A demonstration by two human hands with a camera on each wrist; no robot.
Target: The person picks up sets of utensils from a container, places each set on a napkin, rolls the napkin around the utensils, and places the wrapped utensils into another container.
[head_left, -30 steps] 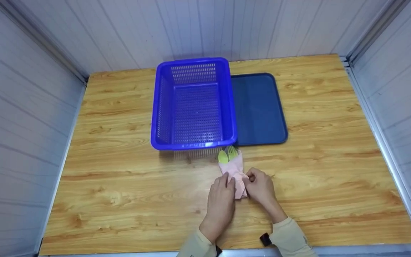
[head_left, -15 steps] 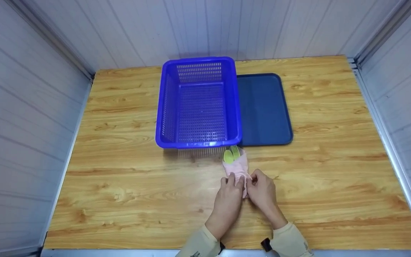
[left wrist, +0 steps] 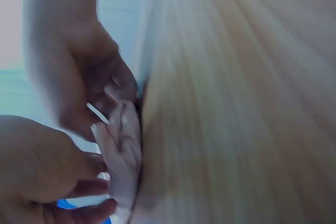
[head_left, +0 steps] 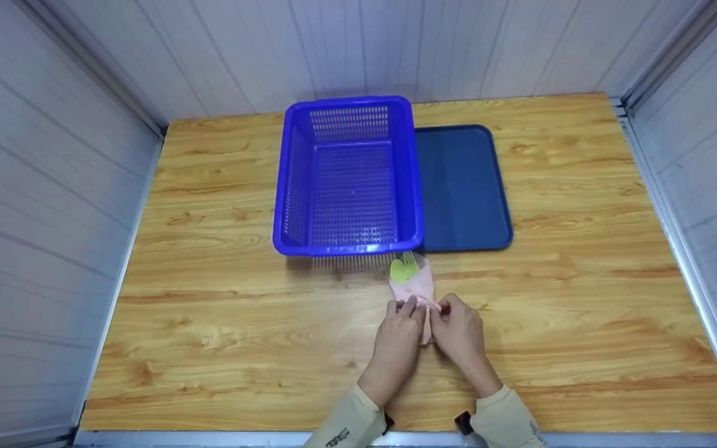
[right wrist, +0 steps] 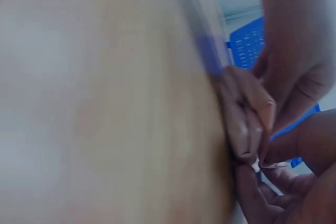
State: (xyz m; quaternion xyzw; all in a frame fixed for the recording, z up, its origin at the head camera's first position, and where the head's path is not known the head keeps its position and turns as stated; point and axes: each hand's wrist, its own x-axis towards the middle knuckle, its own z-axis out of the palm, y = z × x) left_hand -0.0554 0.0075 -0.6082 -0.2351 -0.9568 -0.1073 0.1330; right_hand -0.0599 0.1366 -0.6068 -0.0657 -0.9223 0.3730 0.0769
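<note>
A pink napkin (head_left: 413, 288) lies wrapped around a light-green spoon (head_left: 399, 271) and fork (head_left: 409, 259), just in front of the blue basket. The spoon's bowl and the fork's tines stick out of its far end. My left hand (head_left: 398, 342) holds the napkin's left side with bent fingers, thumb close to the middle. From the right, my right hand (head_left: 460, 330) pinches the napkin's edge between thumb and fingers. Bunched folds of napkin (left wrist: 126, 145) show between both hands in the left wrist view. A thin pale strip (left wrist: 97, 113) beside them is unclear. The handles are hidden.
A blue plastic basket (head_left: 416, 205) with slotted walls stands at the back middle of the wooden table (head_left: 209, 298). A dark blue tray (head_left: 467, 193) lies against its right side, partly beneath its rim. Pale panel walls (head_left: 358, 50) enclose the back and sides.
The head view has shifted slightly. My left fingers have drawn in more bent over the napkin, nearer the right hand. The right hand keeps its pinch on the napkin's edge.
</note>
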